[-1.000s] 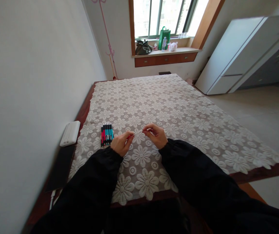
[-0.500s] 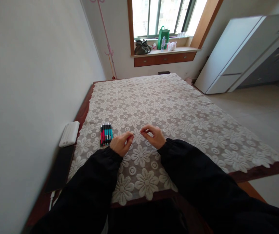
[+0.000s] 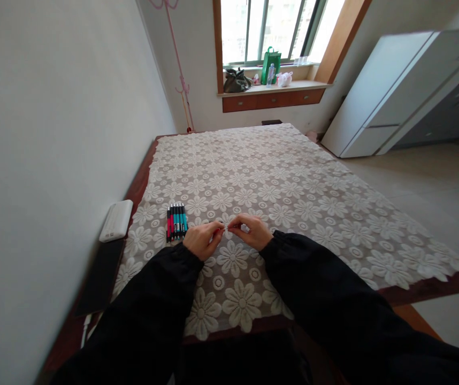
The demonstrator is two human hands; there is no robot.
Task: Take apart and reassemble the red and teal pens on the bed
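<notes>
Both my hands meet over the lace-covered table [image 3: 293,176], just in front of me. My left hand [image 3: 202,239] is closed around a small reddish pen [image 3: 215,231], mostly hidden by the fingers. My right hand [image 3: 251,231] pinches a thin pale piece [image 3: 226,228] at the pen's tip, so the fingertips of both hands nearly touch. A neat row of several red and teal pens [image 3: 176,221] lies just left of my left hand.
A white box [image 3: 116,220] and a flat black slab [image 3: 101,275] lie along the table's left edge by the wall. A white cabinet [image 3: 377,101] stands at the right, with bare floor beside it. Bags sit on the window sill [image 3: 272,85].
My right hand has moved left toward my left hand, closing the gap between the fingertips. The thin piece between them now shows much shorter. The row of pens has not moved.
</notes>
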